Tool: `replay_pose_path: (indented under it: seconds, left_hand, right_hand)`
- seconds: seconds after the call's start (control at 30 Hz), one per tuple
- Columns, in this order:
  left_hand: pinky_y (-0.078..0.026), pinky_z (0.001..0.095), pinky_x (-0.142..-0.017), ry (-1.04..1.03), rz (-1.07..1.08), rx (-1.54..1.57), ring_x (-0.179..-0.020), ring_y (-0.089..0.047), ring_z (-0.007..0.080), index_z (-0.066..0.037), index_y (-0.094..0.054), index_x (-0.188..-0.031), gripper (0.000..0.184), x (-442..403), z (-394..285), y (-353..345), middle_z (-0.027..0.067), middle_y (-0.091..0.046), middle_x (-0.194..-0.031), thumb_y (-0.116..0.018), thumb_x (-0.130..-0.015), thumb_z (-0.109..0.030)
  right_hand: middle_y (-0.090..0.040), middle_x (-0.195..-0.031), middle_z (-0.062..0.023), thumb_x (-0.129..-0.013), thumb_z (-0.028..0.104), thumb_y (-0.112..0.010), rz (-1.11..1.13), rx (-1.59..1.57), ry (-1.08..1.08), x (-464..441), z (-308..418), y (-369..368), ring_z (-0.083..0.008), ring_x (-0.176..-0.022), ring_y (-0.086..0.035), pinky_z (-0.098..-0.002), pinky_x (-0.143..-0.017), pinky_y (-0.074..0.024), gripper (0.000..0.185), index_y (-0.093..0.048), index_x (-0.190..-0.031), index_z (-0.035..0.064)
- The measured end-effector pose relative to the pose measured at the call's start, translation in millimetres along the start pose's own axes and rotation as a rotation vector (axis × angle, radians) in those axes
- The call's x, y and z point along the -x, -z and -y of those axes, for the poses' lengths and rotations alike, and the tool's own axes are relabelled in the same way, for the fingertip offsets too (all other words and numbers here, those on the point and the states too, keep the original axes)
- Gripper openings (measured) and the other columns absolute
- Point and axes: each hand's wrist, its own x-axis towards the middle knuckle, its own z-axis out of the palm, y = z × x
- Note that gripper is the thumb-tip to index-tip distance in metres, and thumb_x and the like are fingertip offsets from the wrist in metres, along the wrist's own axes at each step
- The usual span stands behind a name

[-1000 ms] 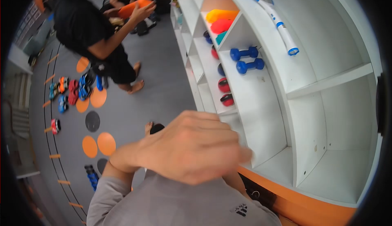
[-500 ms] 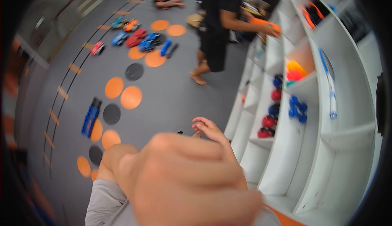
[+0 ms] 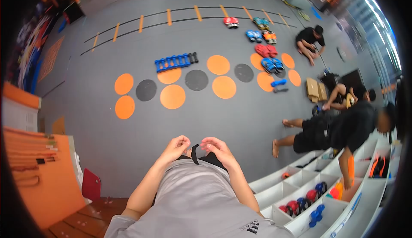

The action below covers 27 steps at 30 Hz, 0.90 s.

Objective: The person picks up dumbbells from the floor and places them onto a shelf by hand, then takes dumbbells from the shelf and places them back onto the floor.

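Black strap (image 3: 195, 154) lies just below the frame's center, its long axis running up the picture between your loosely curled, seemingly empty left hand (image 3: 176, 148) and right hand (image 3: 218, 151), the right appearing slightly nearer.

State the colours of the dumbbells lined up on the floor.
Dumbbells: mostly blue, black at the row's right end; best in the head view.

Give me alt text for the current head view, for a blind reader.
The wearer's left hand and right hand hover apart, loosely curled, before a grey shirt. Ahead, dumbbells and what look like gloves lie on a grey floor with orange and dark circles. At right, a person in black stands beside white shelves.
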Motion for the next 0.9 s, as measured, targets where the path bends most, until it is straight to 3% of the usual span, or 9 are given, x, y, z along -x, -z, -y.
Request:
replay_pose_path:
  seconds: [0.23,0.57,0.73,0.9]
  left_hand:
    - [-0.041,0.0231,-0.063,-0.037,-0.274,0.099,-0.067,-0.051,0.0072,-0.007,-0.057,-0.092,0.016,-8.3,-32.8,83.5,-0.0019,-0.054,-0.072,-0.054,-0.095,-0.022]
    - [-0.042,0.0241,-0.065,0.012,-0.429,0.179,-0.073,-0.055,0.0083,-0.007,-0.059,-0.094,0.015,-105.9,-81.4,186.2,-0.0016,-0.058,-0.08,-0.054,-0.094,-0.021]
    - [-0.043,0.0243,-0.066,0.065,-0.401,0.141,-0.075,-0.055,0.0089,-0.01,-0.058,-0.091,0.013,-163.2,-124.0,241.9,-0.0022,-0.055,-0.077,-0.053,-0.095,-0.021]
    - [-0.043,0.0241,-0.066,0.05,-0.556,0.176,-0.073,-0.055,0.009,-0.01,-0.058,-0.091,0.014,-201.4,-143.3,300.7,-0.0025,-0.054,-0.077,-0.053,-0.094,-0.022]
  right_hand:
    - [-0.064,-0.105,-0.0064,-0.093,0.014,-0.054,0.231,0.223,-0.139,-105.0,28.1,-39.8,-0.0147,-0.1,-0.059,-0.03,-0.089,-0.0448,0.021,-0.06,-0.111,0.0044]
    - [-0.062,-0.107,-0.0054,-0.095,0.017,-0.05,0.242,0.276,-0.22,-302.9,78.3,-40.0,-0.0143,-0.098,-0.059,-0.0304,-0.087,-0.045,0.023,-0.06,-0.111,0.0046]
    - [-0.065,-0.1,-0.0062,-0.093,0.021,-0.052,0.242,0.245,-0.105,-403.2,121.7,-36.9,-0.0145,-0.094,-0.06,-0.0289,-0.081,-0.0471,0.025,-0.063,-0.108,0.0037]
    - [-0.066,-0.099,-0.0064,-0.094,0.021,-0.051,0.231,0.323,-0.16,-488.8,142.5,-44.7,-0.014,-0.092,-0.061,-0.0279,-0.082,-0.0467,0.028,-0.063,-0.109,0.0018]
